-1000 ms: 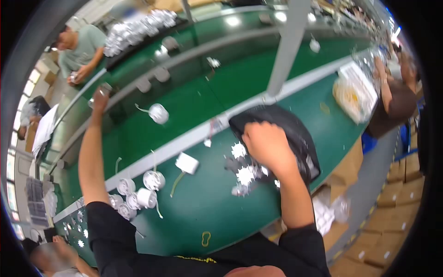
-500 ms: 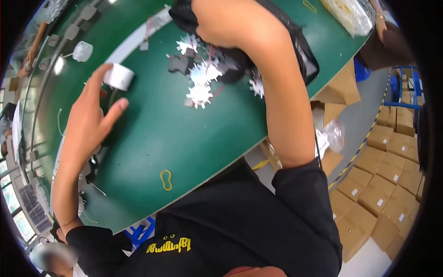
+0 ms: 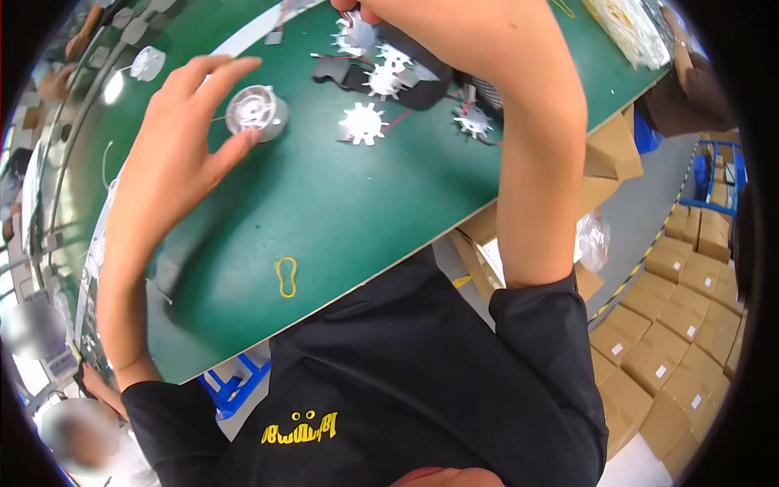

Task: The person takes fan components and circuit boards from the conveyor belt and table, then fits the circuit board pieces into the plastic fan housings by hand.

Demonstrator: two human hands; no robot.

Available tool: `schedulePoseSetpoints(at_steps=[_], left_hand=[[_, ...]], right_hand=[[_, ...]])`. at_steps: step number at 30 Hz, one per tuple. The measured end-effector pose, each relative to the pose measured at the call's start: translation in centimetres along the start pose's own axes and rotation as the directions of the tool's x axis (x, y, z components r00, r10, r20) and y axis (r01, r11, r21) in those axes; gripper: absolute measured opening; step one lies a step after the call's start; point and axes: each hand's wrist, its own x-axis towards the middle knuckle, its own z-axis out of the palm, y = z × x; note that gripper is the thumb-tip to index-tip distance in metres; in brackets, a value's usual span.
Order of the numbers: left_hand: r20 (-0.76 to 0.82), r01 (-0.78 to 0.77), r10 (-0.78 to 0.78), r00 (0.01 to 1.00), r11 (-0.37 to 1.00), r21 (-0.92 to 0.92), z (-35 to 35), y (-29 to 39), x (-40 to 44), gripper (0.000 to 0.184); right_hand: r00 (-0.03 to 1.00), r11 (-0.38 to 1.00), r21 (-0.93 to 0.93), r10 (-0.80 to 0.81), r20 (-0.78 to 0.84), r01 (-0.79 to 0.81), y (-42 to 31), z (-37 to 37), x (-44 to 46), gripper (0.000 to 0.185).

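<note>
My left hand [image 3: 182,130] curves around a white round plastic housing [image 3: 258,112], whose open side with inner ribs faces me. Its thumb lies against the lower rim; the other fingers stretch past the far side, apart. A thin wire runs from the housing toward the palm. At the top edge, my right hand [image 3: 365,10] is mostly cut off by the frame; its curled fingertips are right at a white fan wheel [image 3: 355,34]. What they hold, if anything, is hidden. Beneath the right forearm lie more white fan wheels [image 3: 363,124] with red wires, and black parts [image 3: 345,73].
A yellow rubber band [image 3: 286,277] lies on the green table [image 3: 357,219]. Another white housing [image 3: 148,63] is at the far left. A clear bag [image 3: 629,32] is at the top right, beside another person's arm [image 3: 682,53]. Cardboard boxes [image 3: 657,333] fill the floor at right.
The white housing has come right, and its open side now faces me; my left thumb has reached its rim. My right hand has moved up toward the frame's edge. The whole view has shifted.
</note>
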Motion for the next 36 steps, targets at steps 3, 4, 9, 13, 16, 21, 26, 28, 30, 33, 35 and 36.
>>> schedulePoseSetpoints(at_steps=[3, 4, 9, 13, 16, 21, 26, 28, 30, 33, 35, 36], left_hand=[[-0.06, 0.07, -0.125, 0.99, 0.825, -0.561, -1.1, -0.1, -2.1, 0.033], [0.04, 0.12, -0.199, 0.979, 0.408, -0.905, -1.5, -0.7, -2.8, 0.03], [0.196, 0.192, -0.446, 0.873, -0.056, -0.98, -2.3, -2.0, -4.8, 0.03], [0.19, 0.147, -0.478, 0.857, -0.126, -0.981, -1.4, -3.3, -5.3, 0.02], [0.204, 0.083, -0.388, 0.899, -0.306, -0.948, -0.9, -4.4, -5.9, 0.018], [0.148, 0.059, -0.332, 0.932, -0.264, -0.963, -0.4, -4.9, -6.6, 0.014], [-0.236, 0.043, -0.435, 0.869, 0.541, -0.84, 0.5, -3.5, -6.8, 0.01], [-0.412, 0.031, -0.284, 0.866, 0.852, -0.523, 0.5, -4.1, -6.8, 0.011], [-0.497, -0.045, -0.177, 0.85, 0.915, -0.401, 0.9, -4.6, -6.1, 0.011], [-0.624, -0.156, 0.041, 0.781, 0.979, -0.132, 1.3, -5.1, -5.5, 0.012], [-0.551, -0.128, -0.021, 0.834, 0.965, -0.231, 1.0, -5.0, -5.0, 0.014], [-0.513, -0.114, -0.044, 0.857, 0.955, -0.273, 0.8, -4.9, -4.8, 0.015]], right_hand=[[0.969, 0.968, 0.013, -0.249, -0.011, 0.249, -1.0, 3.1, 0.4, 0.009], [0.941, 0.941, 0.008, -0.338, -0.021, 0.338, -1.5, 4.3, 0.7, 0.007], [0.741, 0.679, -0.305, -0.648, 0.177, 0.668, -3.2, 11.4, -0.5, 0.014], [0.641, 0.598, -0.233, -0.731, 0.234, 0.767, -2.8, 13.8, -0.5, 0.017], [0.598, 0.584, -0.133, -0.762, 0.248, 0.801, -2.4, 13.8, 0.0, 0.017], [0.763, 0.764, -0.018, -0.644, 0.053, 0.645, -1.1, 11.9, 0.6, 0.018], [0.907, 0.581, 0.706, 0.156, 0.392, -0.405, -0.9, 10.8, 2.5, 0.021], [0.83, 0.479, 0.696, 0.143, 0.539, -0.535, -0.2, 10.7, 3.0, 0.021], [0.607, 0.264, 0.571, 0.072, 0.792, -0.777, 0.9, 10.5, 3.1, 0.021], [0.667, 0.432, 0.588, 0.045, 0.743, -0.684, 2.1, 10.6, 3.2, 0.021], [0.69, 0.509, 0.582, 0.032, 0.723, -0.634, 2.6, 10.0, 3.5, 0.021], [0.675, 0.524, 0.568, 0.019, 0.737, -0.635, 2.6, 9.3, 3.9, 0.021]])
